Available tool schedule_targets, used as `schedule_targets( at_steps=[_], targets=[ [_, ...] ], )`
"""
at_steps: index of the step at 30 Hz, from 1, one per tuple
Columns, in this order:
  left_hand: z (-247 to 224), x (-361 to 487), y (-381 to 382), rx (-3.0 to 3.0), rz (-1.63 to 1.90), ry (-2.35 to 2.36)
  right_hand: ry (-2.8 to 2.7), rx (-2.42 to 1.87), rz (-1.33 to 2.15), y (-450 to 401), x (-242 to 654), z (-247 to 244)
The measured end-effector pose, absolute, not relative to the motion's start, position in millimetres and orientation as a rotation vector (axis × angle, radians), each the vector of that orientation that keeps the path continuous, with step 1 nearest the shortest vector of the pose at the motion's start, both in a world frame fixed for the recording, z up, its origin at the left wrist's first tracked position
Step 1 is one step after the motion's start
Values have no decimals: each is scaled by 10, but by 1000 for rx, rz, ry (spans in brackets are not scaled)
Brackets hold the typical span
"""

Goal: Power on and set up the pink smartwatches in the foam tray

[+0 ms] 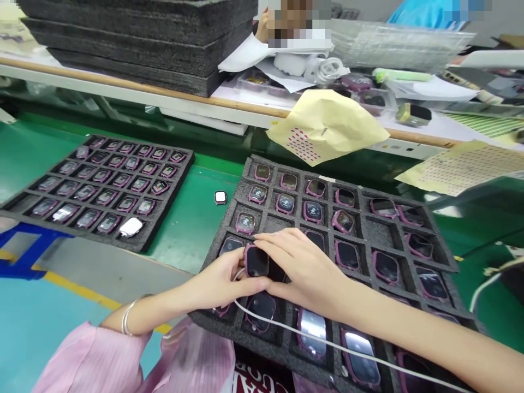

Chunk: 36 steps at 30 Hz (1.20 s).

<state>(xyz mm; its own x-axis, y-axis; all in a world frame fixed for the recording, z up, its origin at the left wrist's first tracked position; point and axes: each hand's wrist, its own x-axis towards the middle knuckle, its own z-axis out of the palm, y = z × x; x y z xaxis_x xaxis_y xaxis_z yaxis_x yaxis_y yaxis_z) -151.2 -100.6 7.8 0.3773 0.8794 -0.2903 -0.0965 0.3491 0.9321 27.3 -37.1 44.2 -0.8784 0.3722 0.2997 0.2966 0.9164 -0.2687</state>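
Left hand [221,279] and right hand [309,270]: fingers pinching dark-faced watch [257,262] by its rim | best steadied above right foam tray [380,233] | white cable [286,326] best kept slack

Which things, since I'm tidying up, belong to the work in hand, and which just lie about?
Likely in use: held watch, foam tray beneath it, trailing white cable.
Seemingly just lying about: central yellow paper, coiled white cable, stacked black foam.

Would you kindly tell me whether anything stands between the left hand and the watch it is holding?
Nothing visible does: the left hand grips the watch directly. The white cable trails off below, without crossing in front of it.
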Motion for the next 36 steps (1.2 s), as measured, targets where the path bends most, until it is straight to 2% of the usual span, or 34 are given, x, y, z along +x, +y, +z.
schedule_targets(
  at_steps=[7,25,36],
  targets=[
    [25,-1496,-1009,1075,912,983,-2721,-463,120,-406,201,362],
    [43,-1533,-1032,1130,812,990,-2501,-412,357,-430,278,78],
    [75,-1525,-1043,1128,750,1020,-2508,-424,330,-466,279,70]
  ],
)
